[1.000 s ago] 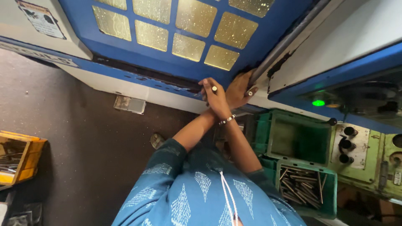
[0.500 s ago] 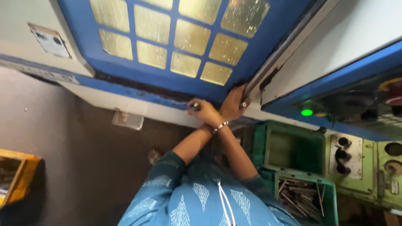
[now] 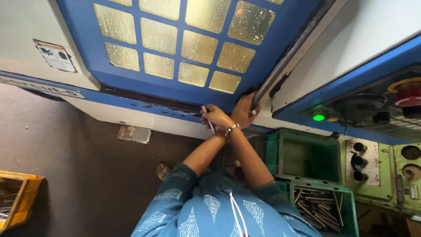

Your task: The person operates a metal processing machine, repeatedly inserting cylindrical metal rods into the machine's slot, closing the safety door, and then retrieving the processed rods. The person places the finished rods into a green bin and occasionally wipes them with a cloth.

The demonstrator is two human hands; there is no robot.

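Observation:
My arms cross at the wrists in front of a blue machine door (image 3: 280, 48) with a grid of yellowed window panes. My left hand (image 3: 244, 109) is closed around the lower end of the door's long metal handle bar (image 3: 280, 66). My right hand (image 3: 216, 116), with a beaded bracelet on its wrist, holds a thin metal rod (image 3: 208, 117) against the door's bottom edge. I wear a blue patterned top.
A green crate (image 3: 346, 206) of several metal rods sits at the lower right, with an empty green bin (image 3: 307, 156) behind it. A control panel with a lit green lamp (image 3: 319, 117) and a red button (image 3: 408, 94) is at the right. A yellow crate (image 3: 19, 197) stands on the dark floor at the left.
The view has tilted, so both hands sit lower in the frame. They stay together at the door's lower corner, the rod still in my right hand.

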